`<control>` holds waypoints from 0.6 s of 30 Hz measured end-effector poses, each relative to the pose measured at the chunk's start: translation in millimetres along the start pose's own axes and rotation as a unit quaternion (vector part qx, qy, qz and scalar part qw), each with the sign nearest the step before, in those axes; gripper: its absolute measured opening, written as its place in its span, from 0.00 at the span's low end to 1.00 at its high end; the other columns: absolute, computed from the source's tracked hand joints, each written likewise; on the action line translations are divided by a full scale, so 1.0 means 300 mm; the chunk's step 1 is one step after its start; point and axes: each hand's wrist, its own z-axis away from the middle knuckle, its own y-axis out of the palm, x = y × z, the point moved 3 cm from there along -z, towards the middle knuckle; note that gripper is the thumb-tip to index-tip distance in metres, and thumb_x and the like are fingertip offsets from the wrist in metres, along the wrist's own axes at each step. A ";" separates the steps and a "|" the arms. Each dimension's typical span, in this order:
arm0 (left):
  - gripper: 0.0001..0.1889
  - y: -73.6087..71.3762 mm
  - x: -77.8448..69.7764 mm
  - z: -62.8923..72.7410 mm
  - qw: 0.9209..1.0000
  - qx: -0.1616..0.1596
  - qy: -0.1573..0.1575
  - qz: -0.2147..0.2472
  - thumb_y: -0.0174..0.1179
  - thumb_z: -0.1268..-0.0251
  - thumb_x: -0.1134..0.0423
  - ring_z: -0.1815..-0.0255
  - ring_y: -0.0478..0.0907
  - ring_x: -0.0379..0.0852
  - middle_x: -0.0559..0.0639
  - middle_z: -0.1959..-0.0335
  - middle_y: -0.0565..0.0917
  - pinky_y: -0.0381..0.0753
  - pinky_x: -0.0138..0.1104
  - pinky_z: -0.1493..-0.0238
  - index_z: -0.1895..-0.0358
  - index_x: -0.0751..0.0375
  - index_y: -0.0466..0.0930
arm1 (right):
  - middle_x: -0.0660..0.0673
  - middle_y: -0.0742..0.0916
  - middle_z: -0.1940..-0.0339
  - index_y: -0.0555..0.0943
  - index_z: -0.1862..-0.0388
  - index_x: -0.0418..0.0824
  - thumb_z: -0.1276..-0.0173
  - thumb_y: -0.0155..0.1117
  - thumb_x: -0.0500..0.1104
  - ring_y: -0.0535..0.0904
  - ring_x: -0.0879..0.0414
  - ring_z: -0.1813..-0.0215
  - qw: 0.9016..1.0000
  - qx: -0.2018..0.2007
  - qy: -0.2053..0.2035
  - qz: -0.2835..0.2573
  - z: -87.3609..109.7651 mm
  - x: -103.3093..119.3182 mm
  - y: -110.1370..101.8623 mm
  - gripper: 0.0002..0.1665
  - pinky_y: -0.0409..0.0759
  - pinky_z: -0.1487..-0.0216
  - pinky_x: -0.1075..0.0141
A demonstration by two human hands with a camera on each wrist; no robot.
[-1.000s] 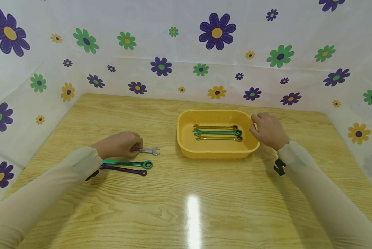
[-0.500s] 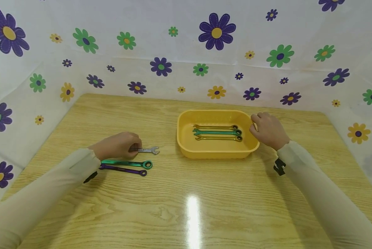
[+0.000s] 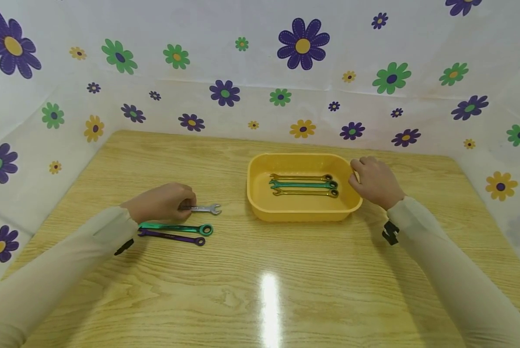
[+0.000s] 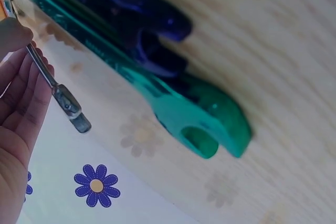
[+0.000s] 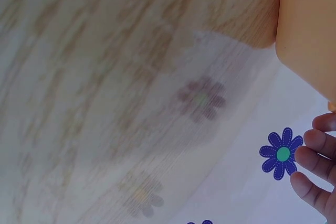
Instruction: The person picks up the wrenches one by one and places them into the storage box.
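My left hand point(image 3: 166, 202) pinches a silver combination wrench point(image 3: 206, 209) between thumb and fingers, its open-end jaw pointing right. In the left wrist view the silver wrench point(image 4: 65, 103) lies across the fingers, apart from the table. Just below that hand, a green ratchet wrench point(image 3: 177, 228) and a purple wrench point(image 3: 172, 236) lie side by side on the table. My right hand point(image 3: 376, 182) grips the right rim of a yellow plastic basin point(image 3: 303, 216). Inside the basin rest two gold wrenches point(image 3: 305, 193) and a green wrench point(image 3: 304, 185), roughly parallel.
A wood-grain table point(image 3: 225, 290) carries everything, with bare surface between the loose wrenches and the basin. A white flower-printed sheet point(image 3: 260, 67) rises behind the table and on both sides.
My left hand has drifted slightly left with the silver wrench held in it. The right hand, the basin and the other wrenches stay where they were.
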 end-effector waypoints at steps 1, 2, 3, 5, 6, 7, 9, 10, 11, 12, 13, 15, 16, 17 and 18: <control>0.01 -0.002 0.000 0.002 1.000 0.000 -0.001 0.001 0.62 0.47 0.67 0.77 0.64 0.35 0.42 0.77 0.76 0.68 0.29 0.74 0.72 0.60 0.80 | 0.43 0.72 0.80 0.70 0.72 0.36 0.36 0.47 0.39 0.65 0.50 0.75 1.000 0.001 0.000 0.000 0.000 0.000 0.000 0.08 0.64 0.71 0.61; 0.01 -0.002 0.001 0.002 1.000 0.001 -0.003 0.000 0.62 0.47 0.67 0.77 0.64 0.35 0.42 0.77 0.76 0.68 0.29 0.74 0.72 0.59 0.80 | 0.43 0.72 0.80 0.70 0.72 0.36 0.36 0.47 0.39 0.65 0.50 0.74 1.000 0.002 0.000 0.001 0.001 0.001 0.000 0.08 0.64 0.71 0.61; 0.01 -0.003 0.000 0.004 1.000 0.000 -0.003 0.001 0.62 0.47 0.67 0.77 0.65 0.35 0.42 0.77 0.76 0.68 0.29 0.74 0.72 0.59 0.80 | 0.43 0.72 0.80 0.70 0.72 0.36 0.36 0.47 0.39 0.65 0.50 0.74 1.000 0.003 0.001 0.002 0.001 0.001 0.000 0.08 0.64 0.71 0.61; 0.01 -0.007 0.001 0.006 1.000 -0.001 -0.004 -0.001 0.62 0.47 0.67 0.77 0.65 0.35 0.42 0.77 0.75 0.68 0.29 0.74 0.73 0.58 0.80 | 0.43 0.72 0.79 0.70 0.71 0.36 0.36 0.47 0.40 0.66 0.50 0.74 1.000 0.005 0.003 0.002 0.001 0.001 0.000 0.08 0.64 0.70 0.61; 0.01 -0.011 -0.001 0.006 1.000 -0.002 -0.003 -0.002 0.62 0.47 0.67 0.77 0.65 0.35 0.42 0.77 0.75 0.68 0.28 0.74 0.73 0.57 0.80 | 0.43 0.72 0.79 0.70 0.71 0.36 0.36 0.47 0.40 0.66 0.50 0.74 1.000 0.006 0.004 0.002 0.001 0.001 0.000 0.08 0.65 0.70 0.61; 0.01 -0.013 -0.001 0.006 1.000 -0.003 -0.001 -0.005 0.62 0.48 0.67 0.77 0.65 0.35 0.41 0.77 0.75 0.68 0.28 0.74 0.73 0.57 0.80 | 0.43 0.72 0.79 0.70 0.71 0.36 0.36 0.46 0.40 0.66 0.50 0.74 1.000 0.006 0.004 0.002 0.001 0.001 0.000 0.08 0.65 0.70 0.61; 0.02 -0.022 -0.006 0.004 1.000 -0.007 0.001 -0.009 0.62 0.49 0.67 0.78 0.65 0.35 0.42 0.78 0.75 0.69 0.28 0.74 0.73 0.57 0.80 | 0.43 0.73 0.79 0.70 0.71 0.36 0.36 0.46 0.39 0.66 0.50 0.74 1.000 0.006 0.005 0.001 0.002 0.000 0.001 0.08 0.65 0.70 0.61; 0.02 -0.026 -0.007 0.003 1.000 -0.008 0.002 -0.012 0.63 0.49 0.67 0.78 0.65 0.35 0.42 0.78 0.75 0.69 0.28 0.74 0.73 0.57 0.80 | 0.43 0.73 0.79 0.70 0.71 0.36 0.36 0.47 0.39 0.66 0.50 0.74 1.000 0.006 0.005 0.001 0.002 0.000 0.001 0.08 0.65 0.70 0.61; 0.02 -0.031 -0.011 0.002 1.000 -0.009 0.003 -0.013 0.63 0.49 0.67 0.78 0.65 0.35 0.42 0.78 0.76 0.69 0.28 0.74 0.73 0.57 0.80 | 0.43 0.73 0.79 0.70 0.71 0.36 0.36 0.47 0.39 0.66 0.50 0.74 1.000 0.006 0.005 0.000 0.001 -0.001 0.001 0.08 0.65 0.70 0.61; 0.02 -0.036 -0.014 0.000 1.000 -0.010 0.004 -0.014 0.63 0.50 0.68 0.78 0.65 0.35 0.42 0.78 0.76 0.69 0.28 0.74 0.73 0.58 0.80 | 0.43 0.73 0.79 0.70 0.71 0.36 0.36 0.47 0.39 0.66 0.50 0.74 1.000 0.005 0.004 0.000 0.001 -0.001 0.002 0.08 0.65 0.70 0.61; 0.02 -0.042 -0.019 -0.001 1.000 -0.012 0.008 -0.016 0.63 0.50 0.68 0.78 0.65 0.35 0.43 0.78 0.76 0.70 0.28 0.74 0.73 0.58 0.80 | 0.43 0.73 0.79 0.71 0.71 0.36 0.36 0.47 0.39 0.66 0.49 0.74 1.000 0.004 0.003 0.001 0.001 -0.002 0.004 0.08 0.65 0.70 0.60; 0.02 -0.055 -0.028 -0.002 1.000 -0.017 0.013 -0.018 0.63 0.50 0.68 0.78 0.65 0.35 0.43 0.78 0.76 0.70 0.29 0.74 0.74 0.58 0.80 | 0.42 0.73 0.79 0.71 0.71 0.36 0.37 0.47 0.39 0.67 0.49 0.74 1.000 0.003 0.001 0.002 0.000 -0.003 0.006 0.08 0.66 0.70 0.60; 0.02 -0.061 -0.032 -0.003 1.000 -0.019 0.014 -0.020 0.63 0.50 0.68 0.78 0.65 0.35 0.43 0.78 0.76 0.70 0.29 0.74 0.73 0.58 0.80 | 0.42 0.73 0.79 0.71 0.71 0.36 0.37 0.47 0.39 0.67 0.49 0.74 1.000 0.003 0.001 0.003 0.000 -0.003 0.007 0.08 0.66 0.70 0.60; 0.02 -0.068 -0.037 -0.004 0.999 -0.020 0.016 -0.020 0.63 0.50 0.69 0.78 0.66 0.35 0.44 0.78 0.77 0.71 0.29 0.74 0.73 0.59 0.80 | 0.42 0.74 0.79 0.71 0.71 0.36 0.37 0.46 0.39 0.67 0.49 0.74 1.000 0.002 0.000 0.003 0.000 -0.004 0.008 0.08 0.66 0.70 0.60; 0.03 -0.075 -0.040 -0.004 0.999 -0.022 0.016 -0.020 0.64 0.51 0.69 0.78 0.66 0.35 0.44 0.78 0.77 0.71 0.30 0.74 0.73 0.59 0.81 | 0.42 0.74 0.79 0.71 0.71 0.36 0.37 0.46 0.39 0.67 0.49 0.74 1.000 0.000 -0.001 0.003 0.000 -0.004 0.008 0.08 0.66 0.71 0.60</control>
